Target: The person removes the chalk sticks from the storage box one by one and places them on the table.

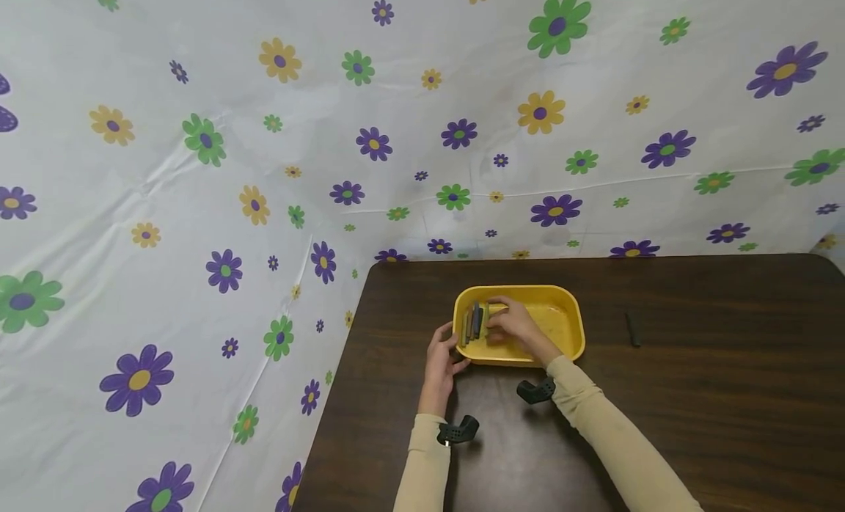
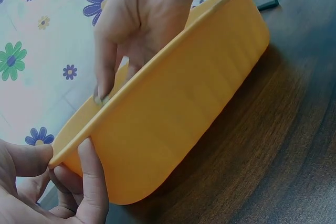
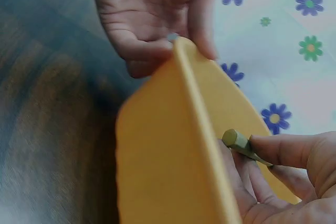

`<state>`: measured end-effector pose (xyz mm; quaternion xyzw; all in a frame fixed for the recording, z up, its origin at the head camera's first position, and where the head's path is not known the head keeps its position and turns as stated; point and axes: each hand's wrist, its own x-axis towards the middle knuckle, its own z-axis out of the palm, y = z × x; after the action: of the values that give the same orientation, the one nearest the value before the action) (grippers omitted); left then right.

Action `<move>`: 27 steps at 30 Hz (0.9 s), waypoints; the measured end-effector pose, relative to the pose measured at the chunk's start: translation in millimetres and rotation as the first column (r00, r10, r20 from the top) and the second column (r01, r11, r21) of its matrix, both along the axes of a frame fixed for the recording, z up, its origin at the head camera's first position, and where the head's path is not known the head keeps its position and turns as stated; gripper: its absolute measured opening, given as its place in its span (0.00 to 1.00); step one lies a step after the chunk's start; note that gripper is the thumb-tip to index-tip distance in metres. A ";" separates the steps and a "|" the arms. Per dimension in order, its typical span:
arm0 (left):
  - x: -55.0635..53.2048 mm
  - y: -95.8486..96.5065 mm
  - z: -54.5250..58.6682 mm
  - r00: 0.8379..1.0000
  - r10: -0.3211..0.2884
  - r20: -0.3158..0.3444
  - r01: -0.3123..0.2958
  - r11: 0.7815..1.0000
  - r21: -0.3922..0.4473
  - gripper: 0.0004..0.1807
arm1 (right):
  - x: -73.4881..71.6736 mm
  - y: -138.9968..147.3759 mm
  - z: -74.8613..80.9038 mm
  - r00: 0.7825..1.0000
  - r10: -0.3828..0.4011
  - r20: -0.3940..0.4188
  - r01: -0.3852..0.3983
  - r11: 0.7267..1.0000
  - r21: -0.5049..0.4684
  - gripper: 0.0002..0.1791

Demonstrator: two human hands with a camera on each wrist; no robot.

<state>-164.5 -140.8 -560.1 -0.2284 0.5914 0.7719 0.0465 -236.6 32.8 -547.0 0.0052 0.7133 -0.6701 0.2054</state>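
A yellow plastic tray (image 1: pixel 557 325) sits on the table. My left hand (image 1: pixel 439 367) grips its left end, thumb and fingers pinching the rim, as the left wrist view shows at the tray's corner (image 2: pixel 142 150). Inside the tray, my right hand (image 1: pixel 516 326) pinches an olive-green six-sided stick (image 3: pixel 240 143) between thumb and fingers. Several slim coloured sticks (image 1: pixel 469 325) stand side by side at the tray's left end, just left of the right hand's fingertips. The wall of the tray hides them in both wrist views.
A dark stick (image 1: pixel 633 330) lies on the brown wooden table (image 1: pixel 713 380), right of the tray. Flower-printed white sheeting (image 1: pixel 488 79) hangs behind and to the left of the table. Each wrist carries a black camera mount (image 1: pixel 458 430).
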 end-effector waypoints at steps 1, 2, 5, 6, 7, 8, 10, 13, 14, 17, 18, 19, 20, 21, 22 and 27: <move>0.3 -0.2 0.1 1.000 0.003 0.001 -0.003 1.000 0.000 0.22 | -0.8 2.3 1.0 1.000 -0.003 0.004 0.003 1.000 -0.001 0.33; 0.5 -0.5 0.2 1.000 0.004 0.001 -0.004 1.000 -0.001 0.22 | -1.5 4.6 2.2 1.000 -0.002 0.008 0.002 1.000 -0.008 0.33; 1.0 -1.4 0.1 1.000 0.011 0.002 -0.011 1.000 -0.002 0.22 | -3.3 11.4 4.5 0.999 0.001 0.033 0.001 0.999 -0.042 0.33; 1.2 -1.7 0.0 1.000 0.010 0.002 -0.010 1.000 -0.003 0.22 | -3.5 13.8 5.1 0.999 0.009 0.033 -0.008 0.999 -0.050 0.33; 1.3 -1.9 -0.2 1.000 0.011 0.002 -0.011 1.000 -0.003 0.22 | -3.8 16.1 5.5 0.999 0.014 0.031 -0.012 0.999 -0.053 0.34; 1.4 -2.1 -0.3 1.000 0.012 0.002 -0.012 1.000 -0.003 0.22 | -4.1 18.3 5.8 0.999 0.015 0.032 -0.014 0.998 -0.059 0.34; 1.7 -2.2 -0.2 1.000 0.009 0.000 -0.009 1.000 -0.004 0.22 | -3.9 23.0 6.1 0.999 0.025 0.025 -0.023 0.998 -0.063 0.34; 2.6 -2.4 -0.1 1.000 0.005 0.000 -0.005 1.000 -0.001 0.22 | -3.3 30.3 6.5 0.999 0.032 0.011 -0.031 0.997 -0.076 0.34; 3.1 -2.4 0.0 1.000 0.001 -0.003 -0.001 1.000 -0.002 0.22 | -3.0 33.1 6.8 0.999 0.035 0.007 -0.034 0.996 -0.082 0.35; 3.6 -2.9 -0.6 1.000 -0.005 -0.012 0.005 1.000 -0.001 0.23 | -2.7 41.8 8.8 0.999 0.043 -0.001 -0.043 0.993 -0.106 0.35; 3.6 -2.7 -0.7 1.000 -0.006 -0.016 0.006 1.000 -0.001 0.23 | -2.8 45.1 9.7 0.999 0.041 -0.001 -0.040 0.993 -0.108 0.35; 3.5 -2.6 -1.1 1.000 -0.006 -0.019 0.007 1.000 0.000 0.23 | -3.0 48.5 10.5 0.999 0.040 -0.001 -0.040 0.993 -0.113 0.35; 3.6 -2.4 -0.7 1.000 -0.007 -0.019 0.007 1.000 0.000 0.23 | -3.6 52.0 11.1 0.999 0.037 0.001 -0.037 0.993 -0.116 0.35; 3.5 -2.2 -0.5 1.000 -0.006 -0.017 0.006 1.000 0.002 0.23 | -3.8 55.5 12.1 0.999 0.035 0.002 -0.034 0.992 -0.119 0.35; 3.4 -2.1 -0.5 1.000 -0.006 -0.016 0.006 1.000 0.002 0.23 | -4.4 59.0 12.7 1.000 0.029 0.002 -0.028 0.992 -0.119 0.34; 4.1 -1.0 2.1 1.000 -0.004 -0.002 0.004 1.000 0.005 0.22 | -7.1 76.2 16.7 1.000 0.021 -0.007 -0.022 0.993 -0.119 0.35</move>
<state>-160.4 -141.9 -558.0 -0.2265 0.5901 0.7735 0.0478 -243.8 109.0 -530.3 -0.0166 0.6728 -0.7090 0.2106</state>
